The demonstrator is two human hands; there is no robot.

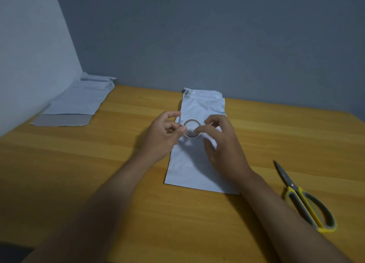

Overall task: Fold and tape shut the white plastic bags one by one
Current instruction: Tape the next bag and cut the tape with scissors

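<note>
2 hands hold the tape roll (192,128) above the white bag (199,160) lying mid-table: left hand (162,138) pinching its rim, right hand (219,142) curled round the other side. Thin clear tape could tear or stick to itself if its loose end is picked carelessly, and the unweighted bag may shift.

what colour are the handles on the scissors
Yellow with grey inner grips, on the scissors, seen in the head view.

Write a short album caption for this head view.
Both hands, left hand and right hand, hold a tape roll over a white bag beside scissors.
</note>
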